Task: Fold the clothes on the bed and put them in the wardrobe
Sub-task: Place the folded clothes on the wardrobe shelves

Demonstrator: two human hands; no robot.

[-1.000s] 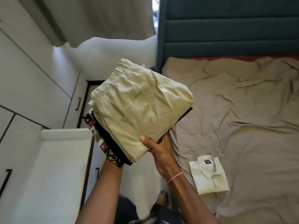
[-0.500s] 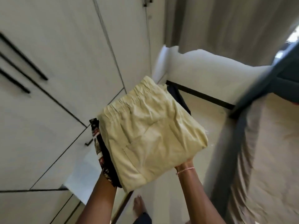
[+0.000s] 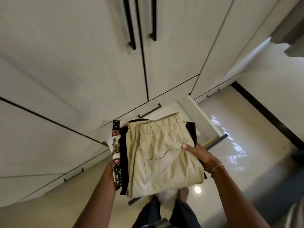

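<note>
Before the closed wardrobe (image 3: 82, 71) doors, above a pulled-out drawer (image 3: 204, 116) at its base, a stack of folded clothes (image 3: 164, 175) is held level: beige trousers (image 3: 156, 145) on top, a black garment (image 3: 124, 162) and a patterned cloth (image 3: 116, 145) beneath. The right hand (image 3: 202, 155) pinches the stack's edge, thumb on top and fingers under it. The left hand (image 3: 111, 171) props the other side from below. Its fingers are hidden, so their state cannot be told. Folding looks done for these pieces, so this is the putting-away step. The next move probably calls for lowering the pile flat into the drawer without letting layers slide.
</note>
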